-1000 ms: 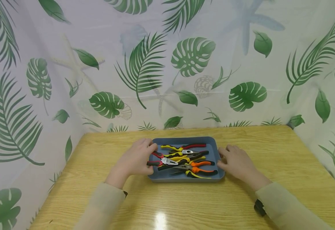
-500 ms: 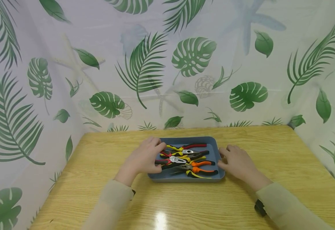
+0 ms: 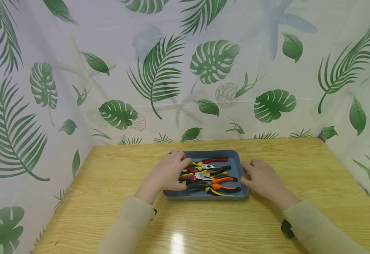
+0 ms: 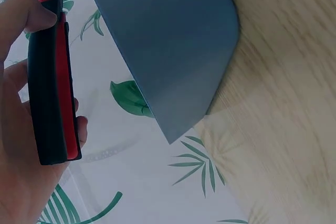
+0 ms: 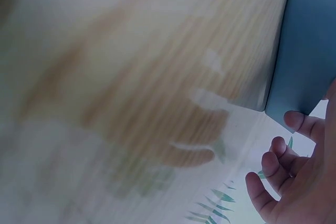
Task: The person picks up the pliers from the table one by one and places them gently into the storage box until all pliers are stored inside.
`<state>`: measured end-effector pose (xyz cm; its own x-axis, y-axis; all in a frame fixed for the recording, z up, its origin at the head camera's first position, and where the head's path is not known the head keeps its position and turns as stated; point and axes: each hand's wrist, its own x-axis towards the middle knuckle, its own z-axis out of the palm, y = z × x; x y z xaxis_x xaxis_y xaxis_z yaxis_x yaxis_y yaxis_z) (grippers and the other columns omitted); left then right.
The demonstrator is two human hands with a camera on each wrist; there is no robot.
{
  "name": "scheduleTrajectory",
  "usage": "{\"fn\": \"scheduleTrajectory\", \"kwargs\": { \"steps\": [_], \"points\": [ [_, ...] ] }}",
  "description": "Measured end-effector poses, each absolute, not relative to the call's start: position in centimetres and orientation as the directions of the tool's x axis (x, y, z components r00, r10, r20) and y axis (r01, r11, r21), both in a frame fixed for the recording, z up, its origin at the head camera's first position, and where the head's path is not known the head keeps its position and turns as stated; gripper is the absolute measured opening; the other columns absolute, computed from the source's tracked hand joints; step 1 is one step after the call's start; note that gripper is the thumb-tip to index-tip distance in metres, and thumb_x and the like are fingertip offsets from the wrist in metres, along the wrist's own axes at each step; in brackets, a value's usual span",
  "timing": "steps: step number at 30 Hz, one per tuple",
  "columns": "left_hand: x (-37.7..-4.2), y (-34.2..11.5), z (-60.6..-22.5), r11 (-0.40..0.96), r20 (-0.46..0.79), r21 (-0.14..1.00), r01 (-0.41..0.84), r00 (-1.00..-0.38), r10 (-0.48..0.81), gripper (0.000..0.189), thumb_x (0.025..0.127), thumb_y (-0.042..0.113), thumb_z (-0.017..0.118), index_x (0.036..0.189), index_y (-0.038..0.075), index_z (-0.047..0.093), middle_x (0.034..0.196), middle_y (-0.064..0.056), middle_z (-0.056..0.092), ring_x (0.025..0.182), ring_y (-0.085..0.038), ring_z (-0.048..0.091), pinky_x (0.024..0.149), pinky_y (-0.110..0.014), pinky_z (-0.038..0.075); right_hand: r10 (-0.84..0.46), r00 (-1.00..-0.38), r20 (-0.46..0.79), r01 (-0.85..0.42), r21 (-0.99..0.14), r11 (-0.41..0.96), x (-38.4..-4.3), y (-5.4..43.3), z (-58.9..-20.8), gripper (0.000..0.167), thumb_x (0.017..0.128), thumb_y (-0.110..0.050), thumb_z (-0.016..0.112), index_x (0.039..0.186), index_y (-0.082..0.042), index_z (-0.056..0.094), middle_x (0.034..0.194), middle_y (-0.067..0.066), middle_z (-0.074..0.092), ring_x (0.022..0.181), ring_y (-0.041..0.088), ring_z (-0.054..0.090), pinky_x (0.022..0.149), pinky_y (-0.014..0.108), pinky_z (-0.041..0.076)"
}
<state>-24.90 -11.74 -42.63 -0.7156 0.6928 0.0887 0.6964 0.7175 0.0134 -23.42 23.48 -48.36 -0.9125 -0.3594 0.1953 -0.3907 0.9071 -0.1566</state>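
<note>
My left hand [image 3: 169, 173] grips pliers [image 4: 55, 93] with red and black handles over the left part of a blue-grey tray [image 3: 204, 198]. Their silver jaws point right over the other pliers; the palm and fingers partly hide the handles in the head view. In the left wrist view the thumb lies on one handle and the fingers wrap behind. My right hand [image 3: 262, 178] holds the tray's right rim, thumb and index finger at the edge; the other fingers, loosely curled, stand off the tray wall [image 5: 307, 40] in the right wrist view.
Several other pliers lie piled in the tray, among them orange-handled pliers [image 3: 224, 180] and a red-and-yellow pair [image 3: 215, 160]. The tray stands on a wooden table [image 3: 204, 225] near its back edge. A leaf-patterned cloth [image 3: 172, 88] hangs behind and at both sides.
My left hand has moved to the right with the red-and-black pliers, from the tray's left edge to further over the pile. The right hand and the tray have stayed in place.
</note>
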Motion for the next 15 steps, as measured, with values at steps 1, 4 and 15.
{"fn": "scheduleTrajectory", "kwargs": {
  "steps": [1, 4, 15],
  "points": [
    [-24.9, -11.6, -42.6, 0.717, 0.091, 0.014, 0.697, -0.715, 0.694, 0.062, 0.085, 0.034, 0.081, 0.140, 0.013, 0.062, 0.123, -0.008, 0.059, 0.107, -0.024, 0.050, 0.093, -0.041, 0.046, -0.358, -0.914, 0.192, -0.389, -0.157, 0.908, -23.4, 23.5, -48.4, 0.020, 0.091, -0.030, 0.070, 0.100, -0.014, 0.064, 0.086, 0.004, 0.055, 0.074, 0.021, 0.046, 0.062, 0.034, 0.036],
    [-25.0, -11.3, -42.8, 0.715, 0.097, 0.020, 0.698, -0.714, 0.694, 0.061, 0.086, 0.034, 0.081, 0.140, 0.014, 0.062, 0.125, -0.007, 0.058, 0.107, -0.023, 0.049, 0.094, -0.041, 0.045, -0.357, -0.915, 0.190, -0.387, -0.159, 0.908, -23.5, 23.5, -48.4, 0.018, 0.091, -0.030, 0.069, 0.099, -0.014, 0.064, 0.086, 0.004, 0.055, 0.074, 0.021, 0.047, 0.062, 0.034, 0.036],
    [-24.9, -9.2, -42.8, 0.697, 0.109, 0.002, 0.717, -0.693, 0.712, 0.059, 0.086, 0.034, 0.082, 0.139, 0.014, 0.063, 0.118, -0.006, 0.057, 0.100, -0.021, 0.046, 0.084, -0.036, 0.039, -0.360, -0.910, 0.205, -0.394, -0.154, 0.906, -23.6, 23.6, -48.7, 0.019, 0.091, -0.030, 0.070, 0.100, -0.014, 0.065, 0.087, 0.004, 0.056, 0.074, 0.021, 0.048, 0.062, 0.035, 0.037]
  ]
}}
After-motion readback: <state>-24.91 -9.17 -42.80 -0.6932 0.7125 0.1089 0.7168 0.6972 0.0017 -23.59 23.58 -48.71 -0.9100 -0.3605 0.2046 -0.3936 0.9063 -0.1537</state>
